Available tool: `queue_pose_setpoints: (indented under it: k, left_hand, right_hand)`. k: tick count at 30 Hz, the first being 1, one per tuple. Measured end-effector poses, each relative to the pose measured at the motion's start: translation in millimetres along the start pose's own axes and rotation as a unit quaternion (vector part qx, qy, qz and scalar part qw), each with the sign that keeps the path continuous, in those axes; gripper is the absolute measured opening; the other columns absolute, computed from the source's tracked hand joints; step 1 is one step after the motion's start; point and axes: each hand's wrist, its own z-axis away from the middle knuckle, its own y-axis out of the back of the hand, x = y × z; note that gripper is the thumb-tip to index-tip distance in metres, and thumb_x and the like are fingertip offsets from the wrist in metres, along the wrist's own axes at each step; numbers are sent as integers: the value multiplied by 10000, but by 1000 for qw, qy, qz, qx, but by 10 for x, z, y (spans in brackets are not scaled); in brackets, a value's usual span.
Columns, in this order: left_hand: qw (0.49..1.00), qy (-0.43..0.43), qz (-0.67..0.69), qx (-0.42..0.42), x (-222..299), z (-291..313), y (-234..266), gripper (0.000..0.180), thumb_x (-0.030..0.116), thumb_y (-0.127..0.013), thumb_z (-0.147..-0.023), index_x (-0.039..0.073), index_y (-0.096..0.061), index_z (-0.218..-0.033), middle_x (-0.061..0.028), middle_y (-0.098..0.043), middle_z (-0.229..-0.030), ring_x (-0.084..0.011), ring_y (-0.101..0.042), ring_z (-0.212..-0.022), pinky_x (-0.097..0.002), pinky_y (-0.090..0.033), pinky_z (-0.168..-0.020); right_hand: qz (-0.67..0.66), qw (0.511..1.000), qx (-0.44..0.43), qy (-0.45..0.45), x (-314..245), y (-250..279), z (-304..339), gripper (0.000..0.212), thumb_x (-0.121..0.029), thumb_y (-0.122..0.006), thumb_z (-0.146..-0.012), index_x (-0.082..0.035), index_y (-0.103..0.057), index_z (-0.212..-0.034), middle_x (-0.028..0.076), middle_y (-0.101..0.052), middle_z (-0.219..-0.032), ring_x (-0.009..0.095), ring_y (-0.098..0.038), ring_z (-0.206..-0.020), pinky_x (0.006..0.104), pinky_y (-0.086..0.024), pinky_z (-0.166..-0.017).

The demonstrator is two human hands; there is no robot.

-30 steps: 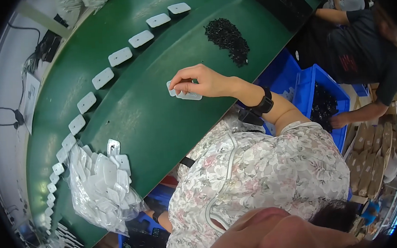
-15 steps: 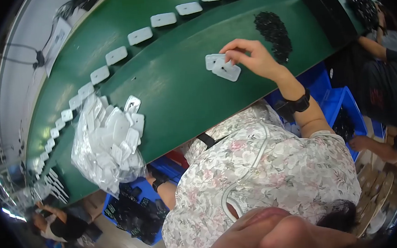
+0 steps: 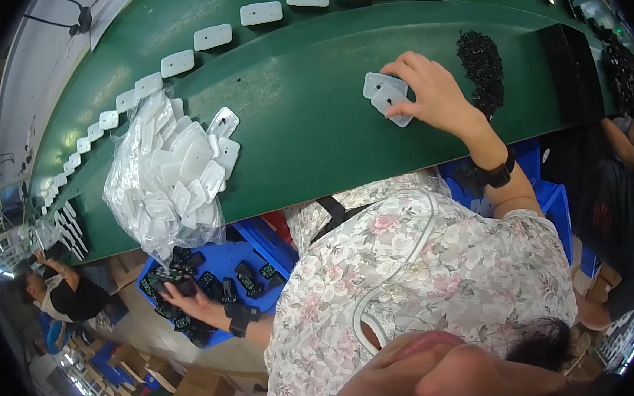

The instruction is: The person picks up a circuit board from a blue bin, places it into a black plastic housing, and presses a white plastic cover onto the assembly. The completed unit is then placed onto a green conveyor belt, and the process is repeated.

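Observation:
My right hand (image 3: 431,88) rests over two overlapping white plastic plates on the green table. Its fingertips are at the back plate (image 3: 373,82) and its thumb at the front plate (image 3: 390,100), with a wide gap between thumb and fingers. Both plates are rounded rectangles with a small dark spot in the middle. Down at the left, my left hand (image 3: 199,304) is inside a blue bin (image 3: 221,256) of black boxy plastic parts. A black part (image 3: 182,287) sits in its fingers, partly hidden.
A clear bag of white plates (image 3: 180,168) spills onto the table. Along the far side runs a curved row of white-topped pieces (image 3: 261,12). A pile of small black pieces (image 3: 482,73) and a black box (image 3: 571,74) are at right. Co-workers sit at both ends.
My left hand has reached down into the blue bin and grips a black part. My right thumb has spread away from the fingers over the plates. The view has shifted.

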Motion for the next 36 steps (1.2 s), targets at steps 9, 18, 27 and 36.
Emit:
queue_pose_setpoints:
  k: [9,18,27,36]
  left_hand:
    - [810,-158,-164,-541,685,1163,-2095,647,9,-722,-737,59,-469,-1330,-112,-556,-1242,-209,-584,-1062,-319,-469,-913]
    - [646,-192,-279,-684,369,1494,-3205,622,131,-758,-728,168,-508,-1297,-146,-653,-1068,-304,-632,-941,-340,-497,-837]
    - [624,-231,-436,-606,507,1371,-2997,658,210,-761,-758,144,-457,-1338,-155,-644,-890,-367,-618,-781,-406,-487,-688]
    - [546,-359,-426,-626,551,1272,-2826,487,232,-723,-773,117,-556,-1216,-129,-585,-1148,-334,-585,-984,-391,-499,-792]
  right_hand:
    - [43,999,-12,-13,-140,-79,132,593,-159,-750,-694,-97,-509,-1232,101,-507,-1002,292,-531,-926,373,-446,-769]
    - [-48,991,90,-86,136,167,74,546,-84,-666,-776,-106,-508,-1299,138,-555,-1125,304,-561,-1010,353,-464,-864]
    - [-177,971,116,-112,194,121,-262,575,-29,-649,-782,-125,-503,-1330,108,-509,-1080,234,-564,-933,337,-509,-812]
    - [-174,965,56,-186,257,112,-435,565,-54,-657,-792,-132,-508,-1331,42,-552,-1081,166,-577,-952,278,-452,-758]
